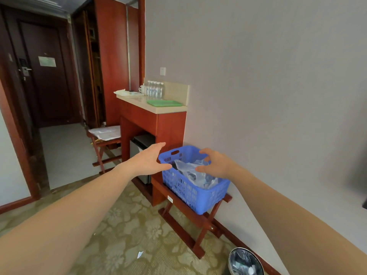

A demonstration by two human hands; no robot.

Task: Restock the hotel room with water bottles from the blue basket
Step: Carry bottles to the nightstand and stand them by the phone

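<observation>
One blue basket (190, 192), set on one folding wooden rack (200, 217) against the wall, filling the rack's top nearly from edge to edge. Inside, one crumpled clear wrap (190, 169) with dark shapes beneath; contents too covered by it to count

Two bare hands out over the basket. At its left corner, left hand (149, 160): fingers (156, 147) straight, thumb spread wide, gripping nothing; touching the rim or just short of it, impossible to tell. Over its far right side, right hand (215, 163): fingers bent and held apart above the wrap, nothing pinched between them; contact with the wrap unclear

Just left of the rack, one red wooden cabinet (170, 128) topped by a pale counter (137, 101). Along the counter's back edge, against the wall: one tight row of bottles (155, 89), five by the caps, upright and touching. Beside the row, toward the far end, one white cup (142, 89). At the near right corner, one flat green tray (164, 103). At the far end, one white tray (127, 93) overhanging the edge

Under the counter, one small fridge (139, 144), partly hidden behind the left hand. Beyond it, a second rack (103, 153) with white sheets (105, 132) on top. On the carpet (129, 225): one paper scrap (140, 254) and, near the wall, one round lined bin (245, 262). Down the hallway at far left, one dark door (45, 76)
</observation>
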